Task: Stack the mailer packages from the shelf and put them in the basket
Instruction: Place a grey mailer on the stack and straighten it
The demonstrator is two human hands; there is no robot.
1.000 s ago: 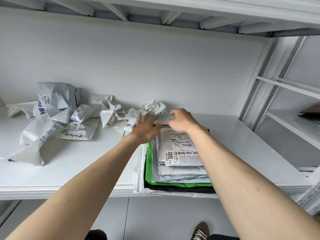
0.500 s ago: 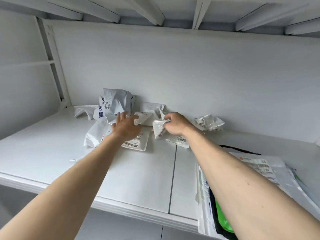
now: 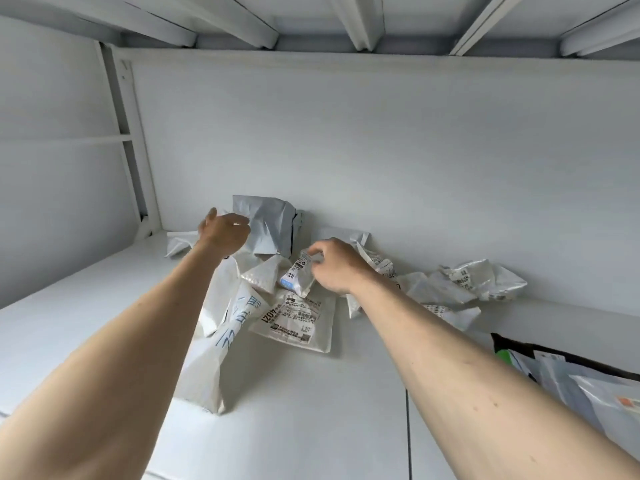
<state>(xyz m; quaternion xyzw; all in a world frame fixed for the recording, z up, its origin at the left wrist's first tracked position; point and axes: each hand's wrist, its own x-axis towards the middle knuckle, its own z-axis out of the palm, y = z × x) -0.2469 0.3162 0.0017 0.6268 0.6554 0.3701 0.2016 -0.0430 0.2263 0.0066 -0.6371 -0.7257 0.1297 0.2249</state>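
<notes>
White shelf (image 3: 104,341), deep, closed in by a white back wall and ribbed underside of the tier above.

Far left, against the back wall: a small crumpled white mailer (image 3: 178,242), lying alone.

Left hand (image 3: 225,232) raised at the back of the shelf, in front of a tall grey mailer (image 3: 268,226) that stands upright against the wall. Fingers curl round the mailer's upper left edge; the grip looks like a pinch (fingertips themselves are hidden behind the hand).

Below that hand: a long white mailer with blue lettering (image 3: 221,327), slumped from the pile toward the shelf's front edge. Just right of it, a flat labelled mailer (image 3: 298,323) lies face up, barcode label readable as print but not legible.

Centre: a small padded mailer (image 3: 263,275), tilted, leaning on the pile. Beside it the right hand (image 3: 334,266) holds a small labelled packet (image 3: 298,275) with a blue mark, thumb and fingers closed on its upper edge, packet lifted clear of the flat mailer beneath.

Right of the right wrist: more crumpled white mailers (image 3: 443,292) strewn along the wall, the furthest one (image 3: 485,277) shiny and balled up.

Far right, lower corner: a stack of flattened mailers (image 3: 588,389) near the shelf's front edge, grey and white over a black one, a strip of green showing, well apart from the loose pile.
</notes>
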